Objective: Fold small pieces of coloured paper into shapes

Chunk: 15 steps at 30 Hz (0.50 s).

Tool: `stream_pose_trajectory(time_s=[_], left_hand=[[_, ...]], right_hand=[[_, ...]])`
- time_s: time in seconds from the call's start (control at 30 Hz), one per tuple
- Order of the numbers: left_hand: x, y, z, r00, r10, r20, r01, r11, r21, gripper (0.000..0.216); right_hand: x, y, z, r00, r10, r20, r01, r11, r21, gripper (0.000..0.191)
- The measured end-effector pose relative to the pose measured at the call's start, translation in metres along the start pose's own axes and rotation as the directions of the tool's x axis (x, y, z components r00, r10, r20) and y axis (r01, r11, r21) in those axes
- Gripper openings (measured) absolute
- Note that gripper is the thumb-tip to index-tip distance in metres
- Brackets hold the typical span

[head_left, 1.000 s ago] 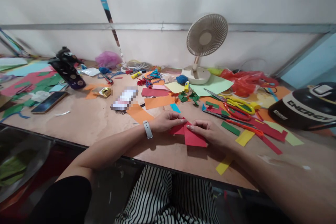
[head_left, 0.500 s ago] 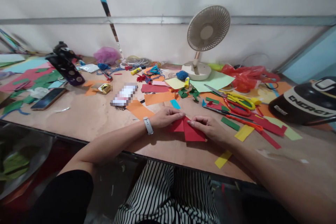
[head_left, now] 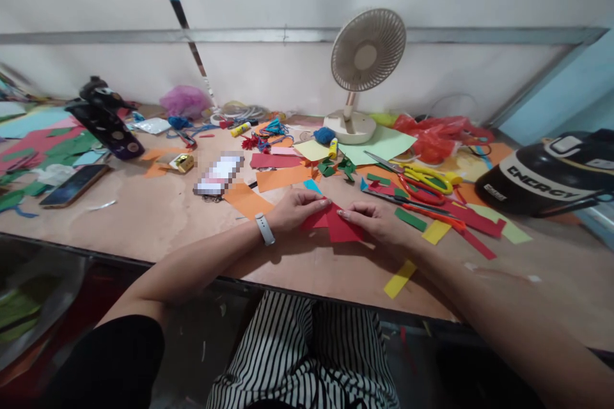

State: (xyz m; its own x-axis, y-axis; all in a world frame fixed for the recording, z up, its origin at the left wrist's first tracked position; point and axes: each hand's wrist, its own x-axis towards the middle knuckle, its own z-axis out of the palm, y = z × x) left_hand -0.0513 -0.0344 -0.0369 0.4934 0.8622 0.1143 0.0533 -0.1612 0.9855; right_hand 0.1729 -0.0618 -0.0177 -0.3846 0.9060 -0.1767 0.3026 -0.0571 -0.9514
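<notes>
A folded piece of red paper (head_left: 343,228) is held in the air just above the table's front part. My left hand (head_left: 300,208), with a pale watch on its wrist, pinches the paper's upper left part between thumb and fingers. From the other side my right hand (head_left: 371,218) pinches the paper, its thumb lying on the front. Both hands are closed and nearly meet at the paper's top. Behind the left hand lie an orange paper piece (head_left: 247,200) and a small blue scrap (head_left: 313,186). Fingers behind the paper are partly hidden.
Scissors with yellow handles (head_left: 429,179) and scissors with orange handles (head_left: 432,211) lie right among paper strips. A white fan (head_left: 352,131) stands at the back. A large black jug (head_left: 547,172) is far right; a dark bottle (head_left: 108,121) and a phone (head_left: 75,185) are left.
The whole view has shifted slightly, so things appear a little further left and up. Both hands keep their hold on the red paper, and its lower flap looks slightly shorter.
</notes>
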Motion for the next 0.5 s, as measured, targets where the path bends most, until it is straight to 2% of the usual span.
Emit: stream_pose_trajectory(time_s=[0.1, 0.2, 0.33, 0.4, 0.43, 0.5], left_hand=[[0.001, -0.001, 0.000, 0.995, -0.006, -0.099, -0.004, 0.995, -0.103, 0.039], [0.002, -0.001, 0.000, 0.992, -0.042, -0.122, 0.017, 0.979, -0.203, 0.038], [0.005, 0.003, -0.008, 0.989, -0.098, -0.109, 0.064, 0.958, -0.279, 0.036], [0.007, 0.005, -0.015, 0.987, -0.110, -0.115, 0.073, 0.956, -0.285, 0.035], [0.008, 0.006, -0.018, 0.987, -0.116, -0.115, 0.079, 0.955, -0.287, 0.035], [0.009, 0.005, -0.021, 0.986, -0.135, -0.103, 0.100, 0.951, -0.292, 0.037]], right_hand=[[0.003, 0.000, -0.007, 0.999, 0.005, -0.039, -0.002, 0.997, 0.082, 0.046], [0.004, 0.000, -0.013, 0.999, 0.016, -0.036, -0.011, 0.988, 0.154, 0.045], [0.005, 0.000, -0.025, 0.998, -0.057, -0.018, 0.057, 0.998, 0.004, 0.045], [0.005, -0.001, -0.033, 0.985, -0.162, -0.066, 0.153, 0.981, -0.122, 0.042], [0.004, -0.001, -0.035, 0.963, -0.254, -0.091, 0.231, 0.951, -0.205, 0.038], [0.003, -0.002, -0.038, 0.875, -0.479, -0.067, 0.416, 0.815, -0.403, 0.044]])
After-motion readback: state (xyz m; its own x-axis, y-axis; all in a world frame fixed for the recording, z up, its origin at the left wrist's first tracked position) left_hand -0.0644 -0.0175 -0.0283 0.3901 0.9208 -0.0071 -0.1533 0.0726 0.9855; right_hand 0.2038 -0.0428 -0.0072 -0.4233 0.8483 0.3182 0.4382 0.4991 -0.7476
